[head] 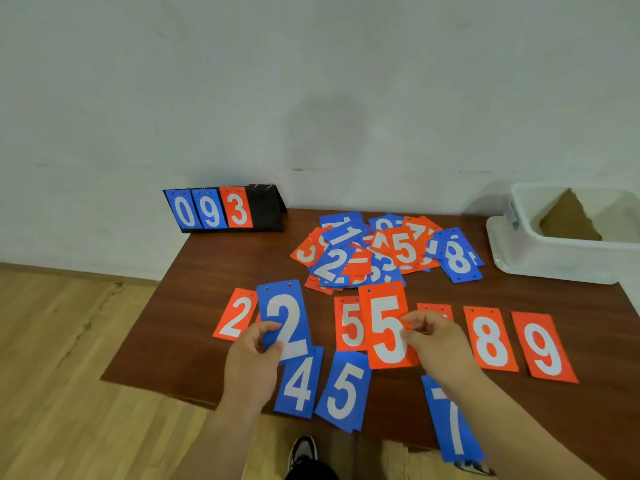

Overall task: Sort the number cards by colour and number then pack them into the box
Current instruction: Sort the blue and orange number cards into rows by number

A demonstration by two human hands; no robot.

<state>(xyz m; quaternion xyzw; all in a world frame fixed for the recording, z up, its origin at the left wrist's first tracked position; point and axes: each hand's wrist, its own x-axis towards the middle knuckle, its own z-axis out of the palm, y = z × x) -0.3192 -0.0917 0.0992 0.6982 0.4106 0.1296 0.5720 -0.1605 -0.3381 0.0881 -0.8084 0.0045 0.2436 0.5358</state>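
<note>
Head view, left to right: my left hand (254,351) pinches a blue 2 card (285,317) above the table (194,306); my right hand (434,344) pinches a red 5 card (386,327); unsorted pile (384,252) behind; white box (568,233) far right.

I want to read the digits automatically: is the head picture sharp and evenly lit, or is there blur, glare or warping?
Head view: soft throughout, digits on the pile smeared; light even, no glare, a faint shadow on the wall; wide-angle bending at the table edges; both hands hold readable cards.
</note>
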